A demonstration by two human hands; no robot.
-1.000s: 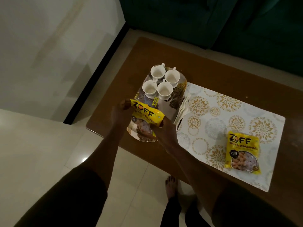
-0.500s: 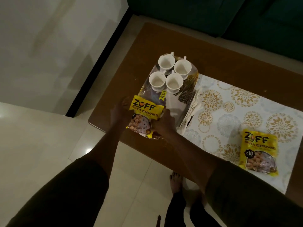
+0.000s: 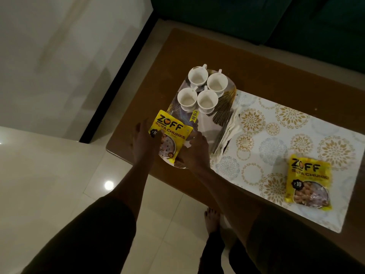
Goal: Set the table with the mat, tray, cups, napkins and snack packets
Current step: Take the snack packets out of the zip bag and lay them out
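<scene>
A yellow snack packet (image 3: 171, 133) lies on the near end of the patterned tray (image 3: 221, 113). My left hand (image 3: 142, 142) holds its left edge and my right hand (image 3: 194, 150) holds its right edge. Several white cups (image 3: 202, 89) stand grouped on the tray's far end. White napkins (image 3: 230, 133) lie along the tray's right side, at the edge of the white mat (image 3: 276, 147) with gold and blue flower rings. A second yellow packet (image 3: 309, 181) rests flat on the mat's near right part.
The brown table (image 3: 177, 56) has its near left corner just below my hands. A dark green sofa (image 3: 256, 16) runs behind the table. Pale floor tiles (image 3: 49, 184) spread to the left. My bare foot (image 3: 212, 220) stands by the table's near edge.
Both hands have lowered the packet from above the tray down onto its near end, and it now lies flatter. The view has shifted, so the table appears further right.
</scene>
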